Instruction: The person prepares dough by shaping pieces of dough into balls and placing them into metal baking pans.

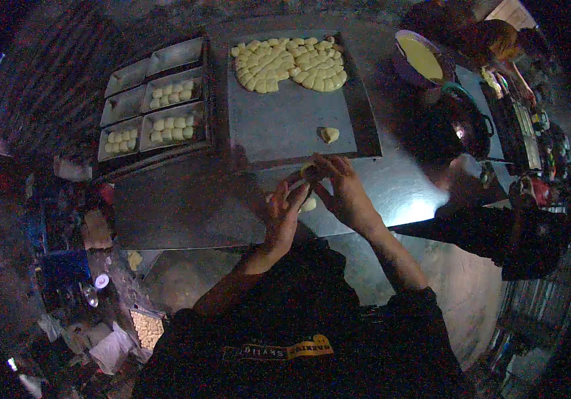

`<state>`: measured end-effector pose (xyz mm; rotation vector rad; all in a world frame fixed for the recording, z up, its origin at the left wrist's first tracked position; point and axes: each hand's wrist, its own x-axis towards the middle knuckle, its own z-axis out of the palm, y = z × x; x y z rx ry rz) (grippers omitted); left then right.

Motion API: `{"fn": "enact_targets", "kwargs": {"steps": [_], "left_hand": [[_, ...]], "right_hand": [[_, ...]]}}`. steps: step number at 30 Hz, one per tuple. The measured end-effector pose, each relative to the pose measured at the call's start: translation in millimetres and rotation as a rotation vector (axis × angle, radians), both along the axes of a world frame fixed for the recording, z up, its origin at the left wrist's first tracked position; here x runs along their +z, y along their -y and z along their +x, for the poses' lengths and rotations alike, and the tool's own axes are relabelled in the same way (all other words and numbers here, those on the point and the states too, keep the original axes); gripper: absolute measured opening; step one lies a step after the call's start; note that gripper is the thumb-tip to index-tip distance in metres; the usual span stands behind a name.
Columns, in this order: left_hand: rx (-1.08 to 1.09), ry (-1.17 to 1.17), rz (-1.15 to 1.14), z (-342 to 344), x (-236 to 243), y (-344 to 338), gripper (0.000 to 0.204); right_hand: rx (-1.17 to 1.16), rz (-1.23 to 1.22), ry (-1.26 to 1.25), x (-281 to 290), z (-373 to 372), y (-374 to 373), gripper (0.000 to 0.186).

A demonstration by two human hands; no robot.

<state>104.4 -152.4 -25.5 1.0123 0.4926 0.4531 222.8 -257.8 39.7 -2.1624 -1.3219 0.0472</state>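
Observation:
My left hand (284, 216) and my right hand (345, 196) meet over the metal table's front part, fingers closed around a small dough piece (308, 170), partly hidden between them. Just below my fingers, another pale dough piece (308, 204) rests on the table. A single dough lump (329, 135) sits on the large metal tray (285, 120) beyond my hands. The back of that tray holds two packed groups of several cut dough pieces (262, 66).
At left, metal tins (120, 106) stand in rows, some holding dough balls. A purple bowl of yellow liquid (420, 56) and a dark round pan (465, 123) are at right. The metal table's front edge (165, 247) runs before me. Cluttered items line both sides.

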Motion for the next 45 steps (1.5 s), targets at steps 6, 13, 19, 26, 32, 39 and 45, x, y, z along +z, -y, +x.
{"fn": "enact_targets", "kwargs": {"steps": [6,13,19,26,32,39,45], "left_hand": [[0.011,-0.121,0.568,-9,-39,-12,0.028],[-0.424,0.1,-0.46,-9,-26,-45,0.023],[-0.411,-0.073,-0.282,-4,6,-18,0.022],[-0.297,0.072,0.766,3,32,5,0.023],[-0.175,-0.276,0.683,20,38,13,0.023],[-0.358,-0.236,-0.357,28,38,28,0.038],[-0.372,-0.217,0.069,14,37,32,0.047]], "right_hand": [[0.089,-0.216,0.002,-44,-8,-1,0.057],[0.077,0.091,-0.583,38,-28,24,0.036],[0.014,0.139,-0.315,11,-30,59,0.022],[-0.005,0.121,-0.678,7,5,72,0.014],[0.058,0.214,-0.223,26,26,69,0.027],[0.127,0.015,-0.413,-1,52,82,0.027],[0.336,0.125,-0.626,-2,55,85,0.017]]}}
